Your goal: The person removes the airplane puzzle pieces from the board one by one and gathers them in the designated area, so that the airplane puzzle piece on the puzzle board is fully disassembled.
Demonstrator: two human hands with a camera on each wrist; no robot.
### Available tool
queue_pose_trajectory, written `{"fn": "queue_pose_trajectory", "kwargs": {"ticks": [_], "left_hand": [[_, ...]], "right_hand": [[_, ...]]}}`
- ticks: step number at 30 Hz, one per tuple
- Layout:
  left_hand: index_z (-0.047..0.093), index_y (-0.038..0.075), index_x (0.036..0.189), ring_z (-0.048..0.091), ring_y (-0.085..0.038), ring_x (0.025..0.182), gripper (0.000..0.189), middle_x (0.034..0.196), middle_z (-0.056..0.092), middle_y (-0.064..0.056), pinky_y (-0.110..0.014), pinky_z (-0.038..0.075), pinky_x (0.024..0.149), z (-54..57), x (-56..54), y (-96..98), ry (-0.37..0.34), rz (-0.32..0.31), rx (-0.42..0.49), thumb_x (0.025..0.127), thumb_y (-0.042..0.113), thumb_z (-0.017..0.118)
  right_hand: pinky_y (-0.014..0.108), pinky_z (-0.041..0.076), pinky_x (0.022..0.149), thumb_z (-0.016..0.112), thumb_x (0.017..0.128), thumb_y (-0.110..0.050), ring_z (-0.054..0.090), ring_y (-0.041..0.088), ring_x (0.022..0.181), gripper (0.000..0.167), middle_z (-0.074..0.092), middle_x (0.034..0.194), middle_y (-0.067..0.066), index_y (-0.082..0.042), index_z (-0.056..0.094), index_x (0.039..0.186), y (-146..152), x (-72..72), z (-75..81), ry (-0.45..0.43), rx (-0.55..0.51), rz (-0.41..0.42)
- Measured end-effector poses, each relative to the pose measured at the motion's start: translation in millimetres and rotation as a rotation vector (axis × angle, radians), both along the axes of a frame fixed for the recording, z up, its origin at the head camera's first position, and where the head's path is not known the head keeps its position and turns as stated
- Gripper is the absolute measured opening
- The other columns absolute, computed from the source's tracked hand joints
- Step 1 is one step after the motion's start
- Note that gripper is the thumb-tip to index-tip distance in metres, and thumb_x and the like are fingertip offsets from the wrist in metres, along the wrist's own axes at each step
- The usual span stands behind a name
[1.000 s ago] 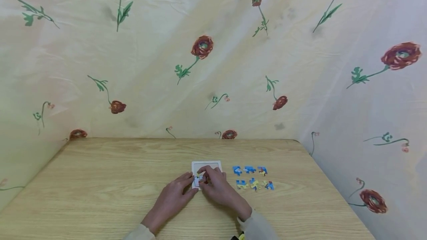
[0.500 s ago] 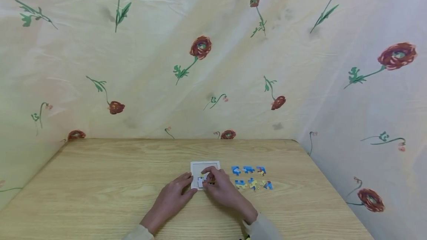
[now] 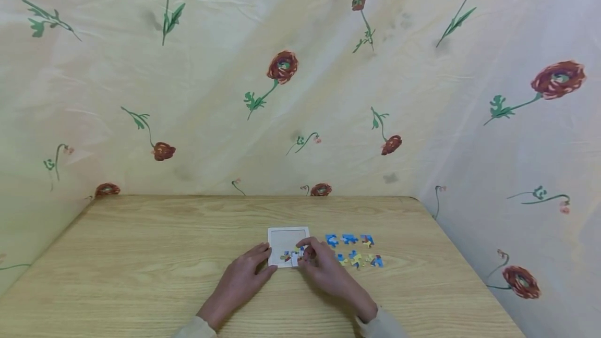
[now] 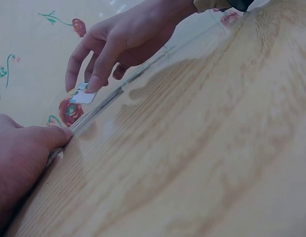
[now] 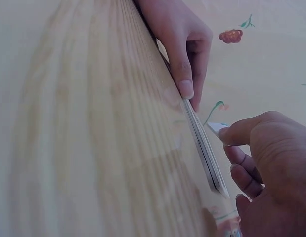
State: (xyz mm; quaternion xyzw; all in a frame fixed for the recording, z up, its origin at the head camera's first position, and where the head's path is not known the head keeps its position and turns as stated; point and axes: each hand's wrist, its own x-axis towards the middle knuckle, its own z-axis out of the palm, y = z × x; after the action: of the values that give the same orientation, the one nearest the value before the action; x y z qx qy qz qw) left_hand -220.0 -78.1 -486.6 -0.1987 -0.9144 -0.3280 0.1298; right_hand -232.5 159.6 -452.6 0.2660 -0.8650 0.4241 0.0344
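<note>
A small white-rimmed puzzle board [image 3: 288, 229] lies on the table in the head view. My left hand [image 3: 246, 270] holds its near left corner, fingers along the left side and thumb at the near edge. Over the board's near right part, my right hand [image 3: 326, 270] pinches a puzzle piece [image 4: 82, 96], mostly white with touches of blue and yellow, between thumb and fingers. In the right wrist view that piece is raised above the board, tilted. Another puzzle piece [image 3: 284, 256] sits inside the board near its lower left. The right hand partly hides the board's right side.
To the right of the board, several loose puzzle pieces [image 3: 349, 239] in blue, yellow and red lie in two rows on the wooden table [image 3: 164, 254]. A flowered cloth [image 3: 211, 93] hangs behind the table and at both sides.
My right hand has shifted rightward across the board with the pinched puzzle piece, uncovering another piece near the lower left. The left hand has stayed at the board's corner.
</note>
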Motion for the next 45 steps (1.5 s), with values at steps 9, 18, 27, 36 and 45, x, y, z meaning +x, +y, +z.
{"fn": "queue_pose_trajectory", "kwargs": {"ticks": [9,18,27,36,45], "left_hand": [[0.069,-0.001,0.132,0.055,-0.036,0.134,0.046,0.144,0.060,-0.017,-0.057,0.048,0.105,-0.4,0.0,0.6,-0.014,-0.005,0.003,0.099,0.031,0.072],[0.068,-0.002,0.132,0.055,-0.034,0.135,0.047,0.144,0.060,-0.016,-0.056,0.047,0.107,-1.2,0.1,0.1,-0.016,-0.005,0.009,0.099,0.032,0.072],[0.068,-0.003,0.131,0.056,-0.036,0.133,0.047,0.143,0.061,-0.017,-0.056,0.048,0.105,-1.3,0.2,-1.1,-0.011,-0.012,0.035,0.099,0.031,0.072],[0.068,-0.001,0.133,0.055,-0.035,0.134,0.048,0.144,0.060,-0.016,-0.056,0.047,0.106,-1.6,-0.2,-1.1,-0.021,-0.009,0.029,0.099,0.032,0.072],[0.068,-0.001,0.133,0.055,-0.035,0.135,0.048,0.145,0.060,-0.016,-0.055,0.047,0.107,-2.4,-0.6,-1.3,-0.016,-0.005,0.026,0.099,0.033,0.071]], "right_hand": [[0.030,0.049,0.082,0.071,0.096,-0.001,0.055,0.017,0.090,0.028,0.058,0.092,-0.002,-0.002,0.061,0.122,17,5.9,0.7,0.001,0.009,-0.040],[0.029,0.049,0.080,0.071,0.095,0.000,0.053,0.018,0.090,0.028,0.056,0.093,0.001,-0.001,0.061,0.121,30,11.3,0.7,-0.037,-0.044,-0.028],[0.027,0.048,0.081,0.071,0.096,-0.003,0.050,0.016,0.092,0.027,0.055,0.094,-0.001,-0.003,0.061,0.121,44,18.7,-1.3,-0.023,-0.028,-0.043],[0.027,0.050,0.079,0.072,0.095,-0.002,0.053,0.015,0.089,0.028,0.055,0.094,-0.001,0.000,0.061,0.121,57,28.4,-2.2,0.024,-0.049,-0.036],[0.026,0.049,0.080,0.072,0.095,-0.002,0.051,0.011,0.088,0.027,0.055,0.092,-0.005,-0.003,0.062,0.121,66,37.0,-2.5,0.040,-0.005,-0.084]]}}
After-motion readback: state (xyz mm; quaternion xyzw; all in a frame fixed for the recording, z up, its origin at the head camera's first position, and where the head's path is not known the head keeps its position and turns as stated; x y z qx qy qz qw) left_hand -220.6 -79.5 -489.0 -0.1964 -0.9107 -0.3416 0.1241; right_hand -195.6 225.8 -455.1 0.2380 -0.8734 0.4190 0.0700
